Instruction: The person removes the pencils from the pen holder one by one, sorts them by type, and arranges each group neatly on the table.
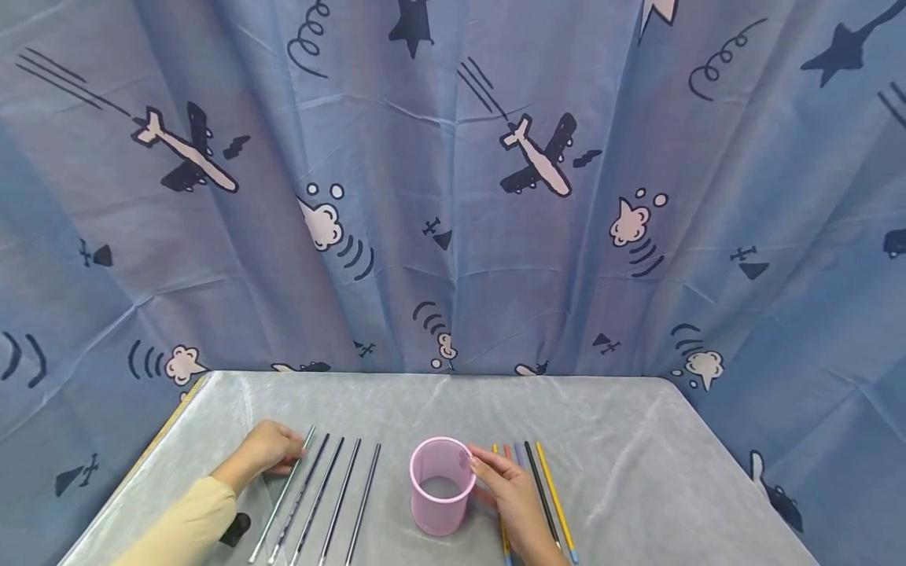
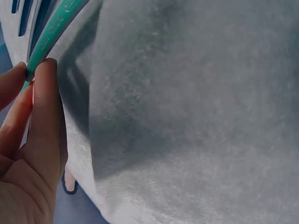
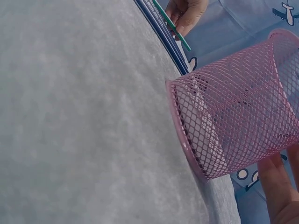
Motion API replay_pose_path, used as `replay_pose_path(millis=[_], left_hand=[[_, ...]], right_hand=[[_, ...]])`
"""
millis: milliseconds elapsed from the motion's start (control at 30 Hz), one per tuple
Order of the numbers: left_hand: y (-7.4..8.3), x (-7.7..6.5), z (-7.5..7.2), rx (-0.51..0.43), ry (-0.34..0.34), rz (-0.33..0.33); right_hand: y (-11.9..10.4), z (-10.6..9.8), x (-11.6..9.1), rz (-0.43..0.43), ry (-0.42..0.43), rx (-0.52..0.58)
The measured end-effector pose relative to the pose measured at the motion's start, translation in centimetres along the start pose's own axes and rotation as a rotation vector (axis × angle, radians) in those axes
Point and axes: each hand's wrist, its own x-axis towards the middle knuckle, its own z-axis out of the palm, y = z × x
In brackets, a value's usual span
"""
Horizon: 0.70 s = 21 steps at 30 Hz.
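Observation:
My left hand pinches a green pencil between thumb and fingers, near its far end. That pencil slants at the left end of a row of dark blue pencils. A pink mesh pen holder stands upright in the middle of the table, its mouth facing up and nothing inside. At its right side my right hand holds it, fingertips at the rim and outer wall. The right wrist view shows the holder's mesh wall close up, with fingers against it.
Several coloured pencils, yellow, red, purple and black, lie right of the holder, partly under my right hand. A grey cloth covers the table. Behind its back edge hangs a blue curtain printed with airplanes. A small black object shows beside the left sleeve.

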Motion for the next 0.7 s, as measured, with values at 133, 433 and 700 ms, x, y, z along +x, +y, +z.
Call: replay_pose_path(millis=[133, 433, 700], left_hand=[[-0.3, 0.0, 0.2, 0.022, 0.011, 0.004], [-0.5, 0.0, 0.8, 0.072, 0.045, 0.038], [-0.6, -0.1, 1.2, 0.11, 0.09, 0.068]], right_hand=[[-0.1, 0.0, 0.0, 0.004, 0.005, -0.005], [-0.1, -0.1, -0.1, 0.013, 0.01, -0.017], [-0.1, -0.4, 0.2, 0.02, -0.013, -0.009]])
